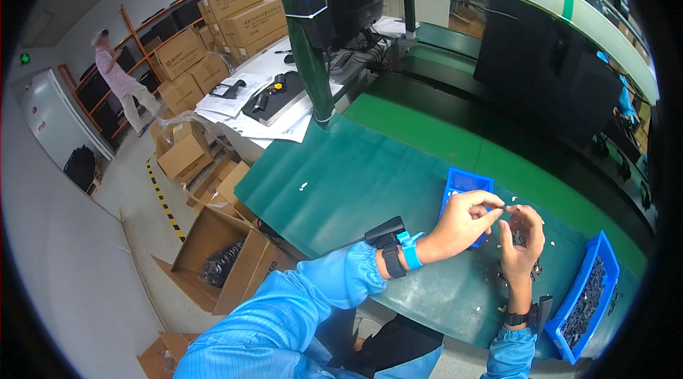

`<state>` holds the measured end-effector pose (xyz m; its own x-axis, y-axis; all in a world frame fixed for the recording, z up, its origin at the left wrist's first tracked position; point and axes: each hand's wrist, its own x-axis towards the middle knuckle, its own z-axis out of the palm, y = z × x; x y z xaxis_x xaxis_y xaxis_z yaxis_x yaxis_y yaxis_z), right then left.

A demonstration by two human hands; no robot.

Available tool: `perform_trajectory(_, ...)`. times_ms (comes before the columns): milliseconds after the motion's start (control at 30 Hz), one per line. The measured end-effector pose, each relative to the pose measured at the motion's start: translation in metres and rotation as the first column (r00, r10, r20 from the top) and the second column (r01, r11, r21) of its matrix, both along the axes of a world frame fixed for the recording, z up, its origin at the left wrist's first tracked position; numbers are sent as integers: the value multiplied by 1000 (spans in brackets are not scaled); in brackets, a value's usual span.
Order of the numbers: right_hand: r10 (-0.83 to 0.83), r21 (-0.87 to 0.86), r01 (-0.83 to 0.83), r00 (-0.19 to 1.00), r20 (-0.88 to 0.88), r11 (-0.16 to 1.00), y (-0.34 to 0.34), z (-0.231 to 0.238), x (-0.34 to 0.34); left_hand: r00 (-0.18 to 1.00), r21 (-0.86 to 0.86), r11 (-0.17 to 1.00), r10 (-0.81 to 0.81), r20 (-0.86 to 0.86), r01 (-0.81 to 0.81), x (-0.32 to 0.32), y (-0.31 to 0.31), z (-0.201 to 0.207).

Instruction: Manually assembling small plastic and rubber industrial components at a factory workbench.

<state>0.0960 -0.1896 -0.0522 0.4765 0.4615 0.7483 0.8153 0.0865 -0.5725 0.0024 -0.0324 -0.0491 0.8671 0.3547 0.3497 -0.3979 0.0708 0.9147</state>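
Observation:
Above the green tabletop, my left hand and my right hand come together with their fingertips almost meeting. Thumb and fingers of each are bent into a pinch. Whatever lies between the fingertips is too small to make out. Behind my left hand stands a small blue bin, partly covered by that hand. Small dark pieces lie on the table around and beneath my right hand, with pale bits scattered among them. To the right, a long blue bin holds many small dark parts.
A green post rises at the table's far left corner. Beyond it, a white desk carries papers and a black case. Open cardboard boxes stand on the floor at left. A green conveyor runs behind the table. People stand far off.

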Motion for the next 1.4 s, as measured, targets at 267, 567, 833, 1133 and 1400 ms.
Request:
perform_trajectory(267, 140, 58, -128, 858, -494, 990, 17, 10, 3, 979, 26, 979, 200, 45, -201, -4, 15, 5)
perform_trajectory(567, 232, 128, -195, 758, -610, 972, 2, 8, 5, 991, 54, 990, 132, 17, -133, 0, 0, 6)
perform_trajectory(833, 216, 109, -188, 765, -607, 976, 3, 9, 0, 989, 108, 983, 145, 40, -149, -2, 0, 6)
perform_trajectory(1133, 221, 125, -183, 779, -587, 975, 5, 7, 2, 990, 140, 980, 138, 33, -141, -1, 0, 3)
perform_trajectory(1400, 228, 133, -185, 788, -572, 974, 6, 6, 2, 990, 145, 980, 133, 49, -139, 0, 0, 2)
